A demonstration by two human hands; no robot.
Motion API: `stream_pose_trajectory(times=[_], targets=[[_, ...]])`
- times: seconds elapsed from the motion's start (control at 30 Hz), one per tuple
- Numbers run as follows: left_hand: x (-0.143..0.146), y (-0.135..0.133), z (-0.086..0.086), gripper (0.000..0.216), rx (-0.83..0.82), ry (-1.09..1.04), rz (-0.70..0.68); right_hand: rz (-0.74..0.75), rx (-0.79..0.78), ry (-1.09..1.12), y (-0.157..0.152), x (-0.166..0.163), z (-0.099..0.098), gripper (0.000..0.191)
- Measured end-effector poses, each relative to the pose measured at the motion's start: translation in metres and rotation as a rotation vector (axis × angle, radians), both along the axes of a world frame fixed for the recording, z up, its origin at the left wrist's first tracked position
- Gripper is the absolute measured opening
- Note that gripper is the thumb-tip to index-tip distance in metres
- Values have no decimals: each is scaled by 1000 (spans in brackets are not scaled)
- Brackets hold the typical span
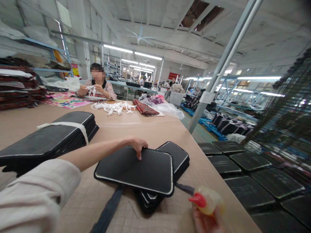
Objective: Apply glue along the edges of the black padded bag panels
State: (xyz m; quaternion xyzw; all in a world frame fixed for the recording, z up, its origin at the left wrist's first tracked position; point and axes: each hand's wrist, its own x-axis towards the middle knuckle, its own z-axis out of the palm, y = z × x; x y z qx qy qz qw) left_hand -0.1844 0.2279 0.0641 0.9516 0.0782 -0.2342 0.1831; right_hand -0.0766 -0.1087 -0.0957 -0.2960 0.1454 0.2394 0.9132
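My left hand (138, 145) grips the far edge of a black padded panel (136, 170) with white piping, thumb on top and fingers curled over the rim. That panel lies on a small stack of similar black panels (178, 155) on the tan table (155, 129). My right hand (206, 221), at the bottom edge of the view, is closed round a small translucent glue bottle (209, 200) with a red nozzle pointing left. A dark strap (108, 210) runs out from under the panels toward me.
A bundle of black panels tied with a white band (53, 136) sits at left. A person (98, 85) sits at the far end handling white strips (113, 107). More black panels (243, 161) lie spread out on the right, beyond the table edge. A metal pole (223, 61) rises there.
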Motion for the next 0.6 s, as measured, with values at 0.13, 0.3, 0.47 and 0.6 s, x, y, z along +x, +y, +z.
stream_pose_trajectory(times=[0.13,0.3,0.47,0.6], targets=[[-4,-8,11,50,-106,27,-18,-85,31,-11,5,-7,14,48],[-24,-19,24,44,-350,-1,46,-116,102,-74,5,-13,21,34],[-56,-25,49,44,-358,-80,89,-145,150,-112,3,-13,31,31],[-76,-32,66,45,-373,-130,82,-184,110,-202,-13,-16,53,35]])
